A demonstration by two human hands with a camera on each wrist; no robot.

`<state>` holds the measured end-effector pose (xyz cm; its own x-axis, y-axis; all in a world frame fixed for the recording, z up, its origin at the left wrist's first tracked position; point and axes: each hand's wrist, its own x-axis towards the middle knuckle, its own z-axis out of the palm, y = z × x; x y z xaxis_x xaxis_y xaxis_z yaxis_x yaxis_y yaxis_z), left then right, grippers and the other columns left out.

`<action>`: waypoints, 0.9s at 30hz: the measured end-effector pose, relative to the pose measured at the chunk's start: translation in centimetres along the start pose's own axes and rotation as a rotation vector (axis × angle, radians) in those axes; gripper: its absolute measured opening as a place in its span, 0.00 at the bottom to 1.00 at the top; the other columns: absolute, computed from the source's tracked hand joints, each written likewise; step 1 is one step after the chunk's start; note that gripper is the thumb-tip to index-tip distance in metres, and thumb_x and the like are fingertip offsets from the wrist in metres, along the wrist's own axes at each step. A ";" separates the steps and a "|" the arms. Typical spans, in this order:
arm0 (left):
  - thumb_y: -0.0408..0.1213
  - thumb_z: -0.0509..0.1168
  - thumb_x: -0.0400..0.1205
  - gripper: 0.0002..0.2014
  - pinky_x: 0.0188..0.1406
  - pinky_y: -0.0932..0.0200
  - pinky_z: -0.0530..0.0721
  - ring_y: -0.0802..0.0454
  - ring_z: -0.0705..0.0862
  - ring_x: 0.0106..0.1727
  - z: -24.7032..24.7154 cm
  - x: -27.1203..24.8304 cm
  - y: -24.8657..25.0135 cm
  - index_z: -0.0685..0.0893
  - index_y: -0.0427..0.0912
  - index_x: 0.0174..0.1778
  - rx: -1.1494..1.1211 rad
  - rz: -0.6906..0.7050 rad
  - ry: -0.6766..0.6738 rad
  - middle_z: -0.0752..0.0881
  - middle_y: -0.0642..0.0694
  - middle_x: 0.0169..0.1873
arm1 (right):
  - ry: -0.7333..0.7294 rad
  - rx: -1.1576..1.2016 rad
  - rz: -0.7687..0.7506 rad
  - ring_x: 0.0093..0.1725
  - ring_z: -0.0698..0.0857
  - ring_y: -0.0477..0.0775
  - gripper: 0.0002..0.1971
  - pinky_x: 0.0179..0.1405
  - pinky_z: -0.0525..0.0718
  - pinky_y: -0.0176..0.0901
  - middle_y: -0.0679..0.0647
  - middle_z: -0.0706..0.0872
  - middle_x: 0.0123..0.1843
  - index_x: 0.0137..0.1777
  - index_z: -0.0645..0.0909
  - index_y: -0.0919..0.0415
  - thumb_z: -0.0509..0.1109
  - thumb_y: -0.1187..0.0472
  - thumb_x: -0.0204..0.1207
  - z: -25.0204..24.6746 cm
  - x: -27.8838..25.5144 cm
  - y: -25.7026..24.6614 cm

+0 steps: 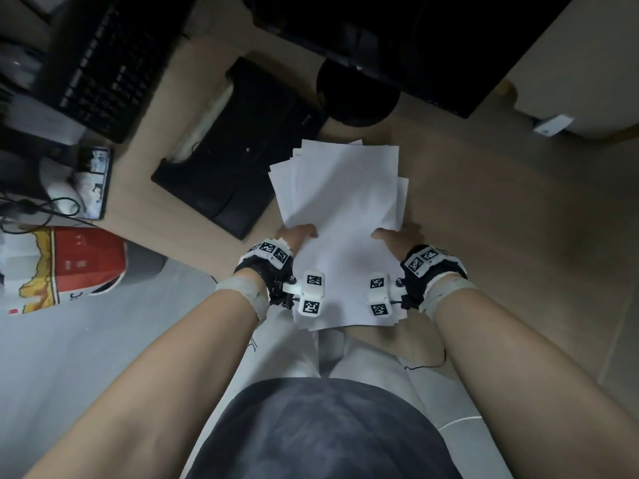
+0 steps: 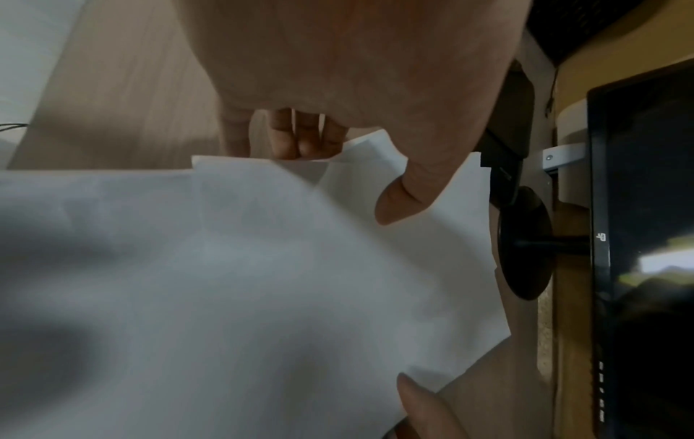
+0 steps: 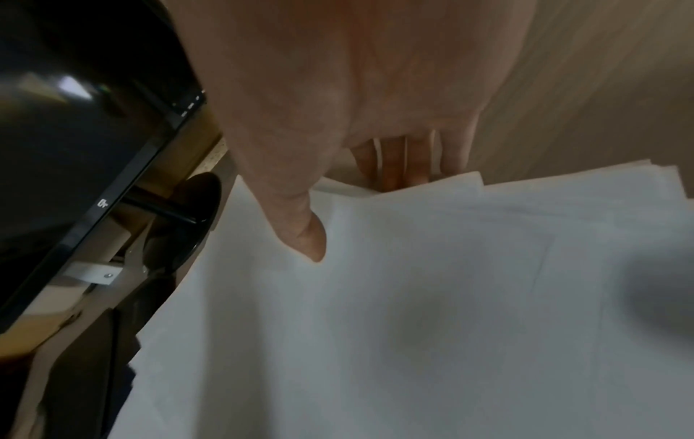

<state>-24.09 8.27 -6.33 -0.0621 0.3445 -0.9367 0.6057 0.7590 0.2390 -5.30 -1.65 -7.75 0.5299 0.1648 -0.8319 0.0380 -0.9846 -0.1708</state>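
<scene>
A loose, uneven stack of white paper sheets (image 1: 340,216) is held over the wooden desk (image 1: 501,216) in front of me. My left hand (image 1: 297,233) grips its left edge, thumb (image 2: 398,202) on top and fingers (image 2: 300,139) curled underneath. At the right edge my right hand (image 1: 397,235) grips the same stack (image 3: 413,297), thumb (image 3: 304,234) on top and fingers (image 3: 398,160) below. The sheets (image 2: 263,282) are fanned out at their far corners.
A black folder or case (image 1: 238,150) lies left of the paper. Behind it stand a monitor (image 1: 397,39) on a round black base (image 1: 358,95). A keyboard (image 1: 103,67), a phone (image 1: 95,181) and a red-and-white bag (image 1: 58,267) are at the left.
</scene>
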 end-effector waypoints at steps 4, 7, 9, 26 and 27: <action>0.52 0.74 0.48 0.43 0.36 0.43 0.84 0.42 0.80 0.36 -0.6 1.2 -0.3 0.77 0.35 0.58 0.019 0.000 0.085 0.81 0.38 0.45 | -0.015 0.009 -0.027 0.72 0.76 0.67 0.64 0.70 0.76 0.63 0.63 0.71 0.79 0.84 0.58 0.62 0.75 0.33 0.47 0.4 -0.3 -0.7; 0.49 0.78 0.42 0.45 0.43 0.33 0.87 0.41 0.86 0.34 -0.7 2.5 -1.0 0.83 0.33 0.57 -0.083 -0.011 0.071 0.87 0.38 0.41 | -0.046 0.027 -0.016 0.61 0.83 0.65 0.59 0.63 0.81 0.59 0.61 0.81 0.68 0.78 0.69 0.63 0.76 0.33 0.46 0.2 0.2 0.0; 0.47 0.78 0.46 0.40 0.50 0.36 0.86 0.41 0.85 0.36 -0.5 1.7 -0.9 0.83 0.34 0.55 -0.088 -0.010 0.044 0.86 0.39 0.38 | -0.042 0.017 0.008 0.65 0.80 0.66 0.63 0.65 0.79 0.61 0.62 0.77 0.72 0.80 0.65 0.63 0.76 0.31 0.44 0.0 -0.5 0.0; 0.55 0.78 0.49 0.46 0.32 0.58 0.80 0.45 0.83 0.40 1.5 0.0 -1.1 0.78 0.31 0.60 0.087 0.112 0.155 0.85 0.39 0.50 | -0.124 0.082 0.000 0.53 0.86 0.66 0.39 0.58 0.86 0.62 0.58 0.85 0.54 0.71 0.76 0.66 0.80 0.46 0.63 -0.4 -0.8 -0.2; 0.54 0.79 0.55 0.39 0.35 0.57 0.81 0.44 0.83 0.39 1.3 -0.1 -1.0 0.78 0.34 0.58 0.086 0.084 0.130 0.84 0.41 0.45 | -0.136 0.103 0.015 0.49 0.86 0.65 0.35 0.56 0.87 0.61 0.57 0.85 0.49 0.67 0.78 0.63 0.80 0.46 0.63 -0.6 -1.0 -0.2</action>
<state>-23.71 6.76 -6.86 -0.1068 0.4777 -0.8720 0.6787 0.6760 0.2872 -5.35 -1.63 -6.62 0.4097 0.1632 -0.8975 -0.0601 -0.9769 -0.2051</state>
